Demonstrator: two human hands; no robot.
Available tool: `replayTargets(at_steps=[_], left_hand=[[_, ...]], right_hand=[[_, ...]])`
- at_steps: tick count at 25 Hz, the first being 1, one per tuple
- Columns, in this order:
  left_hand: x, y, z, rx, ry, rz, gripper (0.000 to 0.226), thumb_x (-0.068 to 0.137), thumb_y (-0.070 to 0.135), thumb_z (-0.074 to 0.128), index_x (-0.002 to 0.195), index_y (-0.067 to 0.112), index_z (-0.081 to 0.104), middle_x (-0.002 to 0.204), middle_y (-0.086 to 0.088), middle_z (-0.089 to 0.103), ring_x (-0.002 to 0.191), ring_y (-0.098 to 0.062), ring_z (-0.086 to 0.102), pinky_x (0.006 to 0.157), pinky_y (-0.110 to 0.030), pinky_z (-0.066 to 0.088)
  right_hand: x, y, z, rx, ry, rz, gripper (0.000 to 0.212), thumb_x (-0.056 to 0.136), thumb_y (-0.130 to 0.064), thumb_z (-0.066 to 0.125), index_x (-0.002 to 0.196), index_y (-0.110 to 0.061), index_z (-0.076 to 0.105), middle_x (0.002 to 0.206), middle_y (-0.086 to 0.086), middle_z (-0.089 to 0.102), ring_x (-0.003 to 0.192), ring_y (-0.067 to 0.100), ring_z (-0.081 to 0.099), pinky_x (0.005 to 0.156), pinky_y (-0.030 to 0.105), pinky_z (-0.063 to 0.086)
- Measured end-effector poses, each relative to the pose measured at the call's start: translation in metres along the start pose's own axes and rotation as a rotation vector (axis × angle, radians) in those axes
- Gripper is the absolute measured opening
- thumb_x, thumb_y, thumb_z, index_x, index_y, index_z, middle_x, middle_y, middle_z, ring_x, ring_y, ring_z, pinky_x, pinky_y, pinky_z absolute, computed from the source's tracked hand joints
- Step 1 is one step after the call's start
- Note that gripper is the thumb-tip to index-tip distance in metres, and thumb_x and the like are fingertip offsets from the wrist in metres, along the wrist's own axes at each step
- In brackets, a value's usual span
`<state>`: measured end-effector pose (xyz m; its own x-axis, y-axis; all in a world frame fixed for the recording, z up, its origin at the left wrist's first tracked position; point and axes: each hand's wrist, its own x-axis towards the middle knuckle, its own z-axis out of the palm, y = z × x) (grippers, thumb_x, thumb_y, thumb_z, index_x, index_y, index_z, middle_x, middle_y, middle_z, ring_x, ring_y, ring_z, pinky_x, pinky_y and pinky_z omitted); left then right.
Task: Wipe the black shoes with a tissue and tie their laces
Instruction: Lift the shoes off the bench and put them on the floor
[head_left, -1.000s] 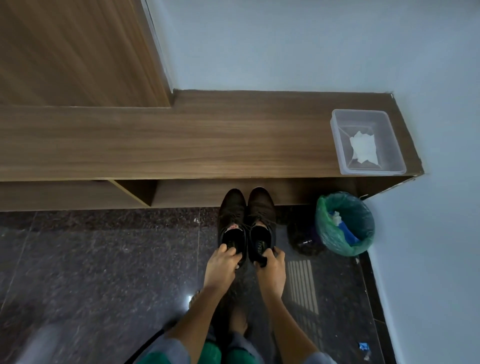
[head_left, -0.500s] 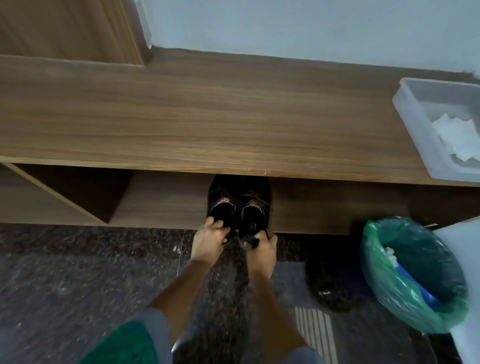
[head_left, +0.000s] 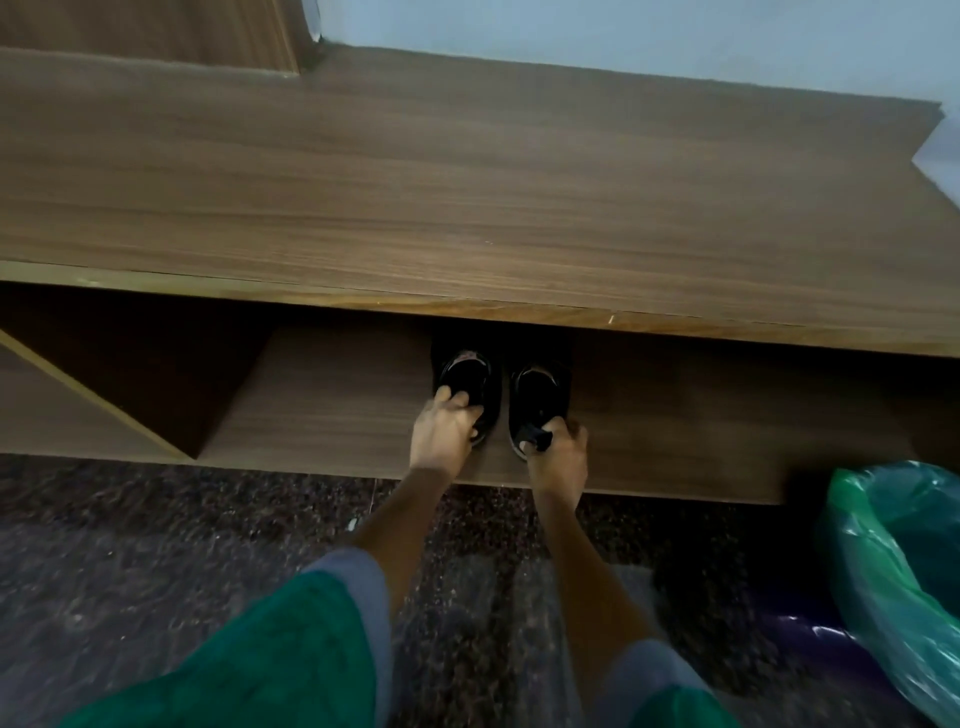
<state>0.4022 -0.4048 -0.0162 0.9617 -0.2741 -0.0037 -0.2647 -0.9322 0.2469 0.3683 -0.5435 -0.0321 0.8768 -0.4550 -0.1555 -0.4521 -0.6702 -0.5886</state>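
Two black shoes stand side by side on the low shelf (head_left: 332, 415) under the wooden bench top, heels toward me. Their toes are hidden in the dark beneath the top. My left hand (head_left: 441, 434) grips the heel of the left shoe (head_left: 467, 376), fingers curled into its opening. My right hand (head_left: 558, 454) pinches the heel tab of the right shoe (head_left: 537, 395). No tissue is in view.
The wooden bench top (head_left: 467, 182) overhangs the shelf. A bin with a green plastic liner (head_left: 898, 582) stands at the right on the dark speckled floor (head_left: 156, 545). A corner of a clear plastic tray (head_left: 943, 161) shows at the right edge.
Both hands have carried the shoes from the floor forward onto the low shelf, deeper under the bench top. My head has moved lower and closer.
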Motion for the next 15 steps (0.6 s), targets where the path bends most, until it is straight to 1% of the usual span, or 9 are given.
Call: replayTargets(at_steps=[3,6,8,10,12,15], left_hand=[[0.015,0.005,-0.004,0.029,-0.036,0.01,0.035,0.089,0.01,0.051,0.124,0.009,0.055,0.122,-0.01,0.052,0.119,-0.028,0.04,0.091,-0.035,0.043],[0.014,0.006,-0.003,0.052,-0.055,0.006,0.042,0.092,0.016,0.05,0.132,0.007,0.044,0.129,-0.011,0.043,0.123,-0.027,0.036,0.093,-0.034,0.043],[0.009,0.005,-0.004,0.0,-0.089,-0.007,0.047,0.094,0.021,0.048,0.137,0.007,0.036,0.132,-0.011,0.039,0.124,-0.027,0.034,0.091,-0.037,0.046],[0.0,0.009,-0.009,-0.037,-0.126,-0.016,0.049,0.096,0.02,0.044,0.141,0.006,0.03,0.135,-0.011,0.036,0.127,-0.027,0.032,0.092,-0.04,0.046],[-0.013,0.014,-0.018,-0.072,-0.126,-0.065,0.049,0.097,0.017,0.04,0.143,0.005,0.026,0.139,-0.012,0.034,0.132,-0.028,0.028,0.098,-0.04,0.043],[-0.05,0.022,-0.059,-0.11,-0.179,-0.144,0.047,0.098,0.013,0.034,0.143,0.003,0.025,0.142,-0.014,0.033,0.135,-0.032,0.027,0.103,-0.041,0.038]], right_hand=[[0.006,-0.012,0.007,0.026,-0.007,0.04,0.03,0.086,-0.015,0.063,0.115,-0.009,0.056,0.142,0.018,0.036,0.115,0.039,0.052,0.082,0.04,0.049],[0.007,-0.017,0.004,0.079,-0.032,0.033,0.033,0.089,-0.012,0.059,0.122,-0.013,0.055,0.141,0.017,0.038,0.115,0.037,0.052,0.083,0.038,0.048],[0.005,-0.015,-0.003,0.093,-0.085,0.018,0.044,0.091,-0.013,0.057,0.133,-0.019,0.049,0.145,0.014,0.034,0.119,0.033,0.05,0.088,0.036,0.046],[-0.001,-0.013,-0.014,0.087,-0.135,-0.001,0.056,0.091,-0.013,0.055,0.143,-0.024,0.037,0.15,0.012,0.029,0.125,0.031,0.047,0.09,0.035,0.045],[-0.009,-0.014,-0.03,0.086,-0.141,0.013,0.06,0.09,-0.01,0.054,0.145,-0.021,0.032,0.15,0.013,0.03,0.127,0.032,0.045,0.091,0.037,0.045],[-0.045,-0.024,-0.07,0.11,-0.13,0.041,0.053,0.091,-0.005,0.048,0.142,-0.013,0.036,0.145,0.015,0.033,0.13,0.035,0.039,0.098,0.041,0.041]])
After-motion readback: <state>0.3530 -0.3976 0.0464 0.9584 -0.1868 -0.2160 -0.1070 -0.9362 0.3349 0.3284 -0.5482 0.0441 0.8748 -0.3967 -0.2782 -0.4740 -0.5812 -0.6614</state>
